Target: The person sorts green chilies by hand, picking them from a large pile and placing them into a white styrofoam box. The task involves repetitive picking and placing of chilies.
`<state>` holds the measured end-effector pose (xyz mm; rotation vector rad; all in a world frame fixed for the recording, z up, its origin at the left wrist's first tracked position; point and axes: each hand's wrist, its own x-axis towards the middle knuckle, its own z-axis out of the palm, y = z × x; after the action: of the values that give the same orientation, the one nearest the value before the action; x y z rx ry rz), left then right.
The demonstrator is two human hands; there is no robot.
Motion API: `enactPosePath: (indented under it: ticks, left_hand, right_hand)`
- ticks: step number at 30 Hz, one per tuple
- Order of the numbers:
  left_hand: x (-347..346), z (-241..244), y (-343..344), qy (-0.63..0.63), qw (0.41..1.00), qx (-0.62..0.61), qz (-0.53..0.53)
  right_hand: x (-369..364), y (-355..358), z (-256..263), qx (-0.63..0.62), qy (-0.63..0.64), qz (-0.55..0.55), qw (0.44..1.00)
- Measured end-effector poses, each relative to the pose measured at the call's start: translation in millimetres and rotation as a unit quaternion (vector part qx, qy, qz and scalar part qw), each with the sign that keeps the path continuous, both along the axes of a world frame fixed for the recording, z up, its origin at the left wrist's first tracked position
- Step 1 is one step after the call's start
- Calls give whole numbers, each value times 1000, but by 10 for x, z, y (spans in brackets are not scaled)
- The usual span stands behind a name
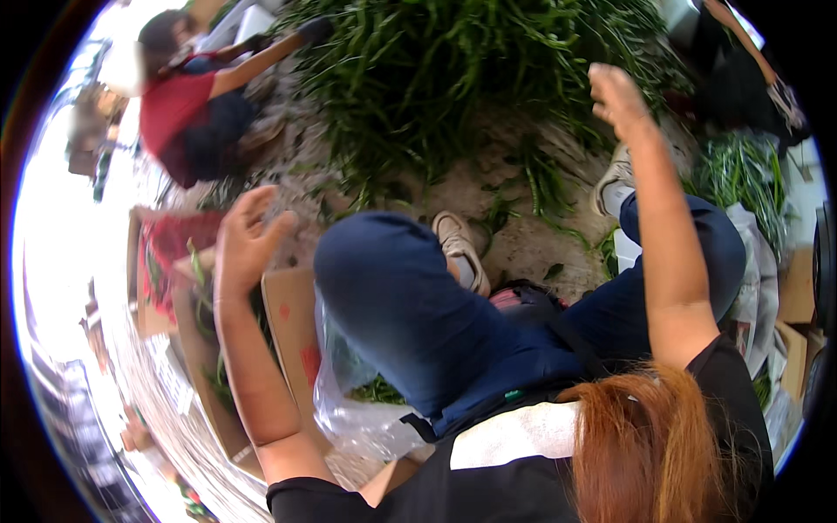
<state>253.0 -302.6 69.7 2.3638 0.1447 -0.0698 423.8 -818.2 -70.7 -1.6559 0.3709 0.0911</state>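
A large heap of long green peppers (458,72) covers the floor in front of me. My left hand (252,235) is raised above the cardboard boxes at my left knee, thumb apart from the fingers and nothing in it. My right hand (618,101) reaches out over the heap's right edge; its fingers are slightly bent and blurred, and I see nothing held. A few loose peppers (539,180) lie between my feet and the heap.
An open cardboard box (284,327) and a clear plastic bag (366,421) with greens stand at my left. A red mesh bag (180,245) lies in another box. At right is a filled plastic bag (742,173). A co-worker in red (180,114) reaches into the heap; another person (739,85) is at upper right.
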Motion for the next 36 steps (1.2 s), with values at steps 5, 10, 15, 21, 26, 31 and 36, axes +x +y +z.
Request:
enactPosePath:
  ticks: [5,10,15,21,26,31,36]
  left_hand:
    - [972,-1783,-719,194,946,-186,-185]
    - [971,-3169,-1436,281,910,-66,-298]
    - [885,-3812,-2136,273,911,53,-305]
    - [786,-4215,-2256,138,930,67,-335]
    - [892,-4193,-2224,208,930,-25,-304]
    - [1078,-3910,-2144,35,935,105,-337]
    - [1192,-4337,-2275,-88,892,126,-425]
  right_hand:
    - [-777,-169,-2212,-86,290,-18,953]
    - [-1018,392,-2565,-393,339,150,842]
    - [-646,895,-2297,-485,394,140,768]
    - [-811,747,-2644,-340,415,110,836]
    - [-760,983,-2614,-457,319,65,828]
    - [-780,805,-2620,-370,305,30,877]
    - [-881,631,-2282,-153,222,-56,961]
